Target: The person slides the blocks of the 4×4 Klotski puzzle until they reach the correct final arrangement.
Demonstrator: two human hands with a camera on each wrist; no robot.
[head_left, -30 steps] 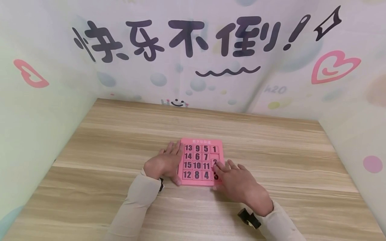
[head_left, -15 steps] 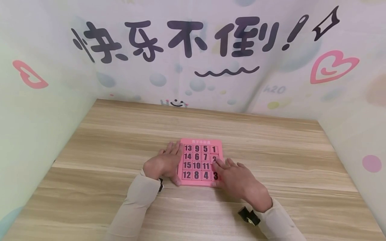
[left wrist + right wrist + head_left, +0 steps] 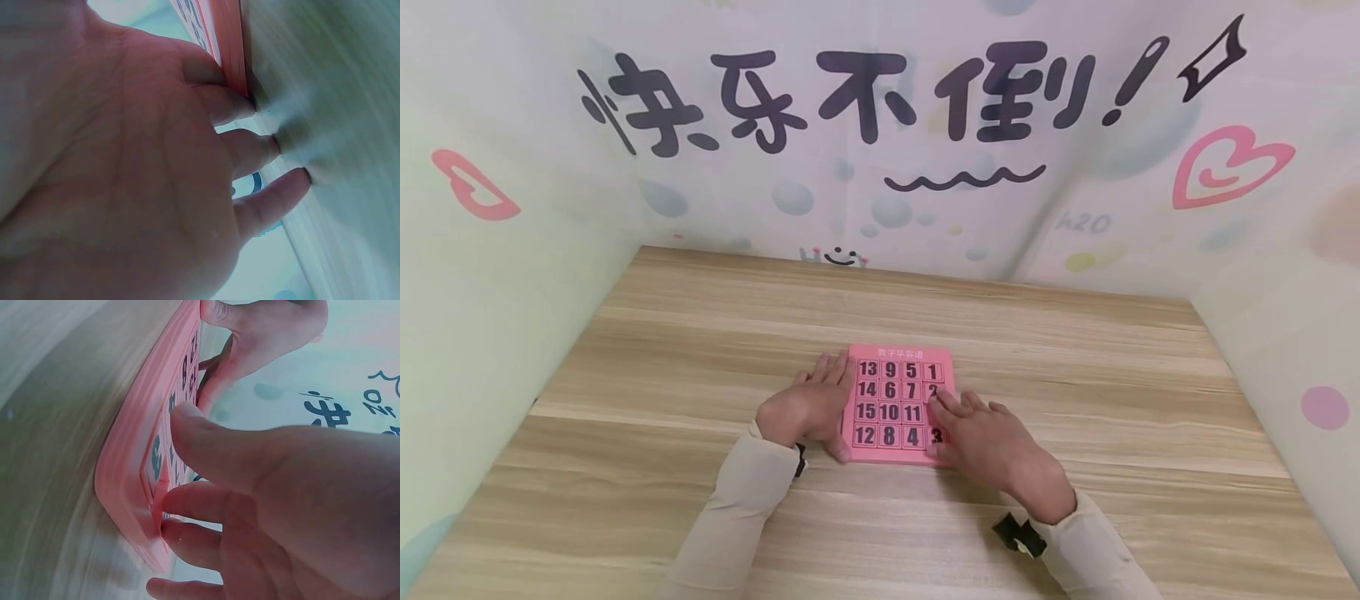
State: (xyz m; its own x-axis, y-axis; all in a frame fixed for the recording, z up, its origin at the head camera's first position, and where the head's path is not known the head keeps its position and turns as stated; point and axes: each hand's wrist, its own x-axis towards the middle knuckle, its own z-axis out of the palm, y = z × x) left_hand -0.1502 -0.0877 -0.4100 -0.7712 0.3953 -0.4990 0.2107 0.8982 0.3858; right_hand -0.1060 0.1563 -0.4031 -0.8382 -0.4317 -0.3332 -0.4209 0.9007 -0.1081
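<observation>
Found lying flat and squared to the near side: pink number puzzle (image 3: 898,402)

Took 12 o'clock as the far side of the wood-grain tabletop (image 3: 737,333). Located the pink number puzzle flat on that surface, a little toward 6 o'clock from the middle of the head view. Found the white-lettered header strip (image 3: 901,353) pointing to 12 o'clock, numerals upright. Read the long axis along the 12-to-6 line, despite an outline near square under foreshortening. Read the rows downward as 13, 9, 5, 1; 14, 6, 7, 2; 15, 10, 11 and a last slot hidden in the head view; 12, 8, 4, 3.

Found the left hand (image 3: 808,408) at 9 o'clock of the puzzle, fingers straight and spread, touching the side edge and grasping nothing. Noted the left thumb (image 3: 837,448) at the 7 o'clock corner.

Found the right hand (image 3: 996,446) at 4 o'clock, fingers loosely extended and unclenched, one fingertip partly covering the 2 tile (image 3: 932,390). Could not tell the pressure applied.

Recorded pale sleeves (image 3: 1093,550) at both wrists, and black lettering (image 3: 868,96) on the backdrop toward 12 o'clock.
</observation>
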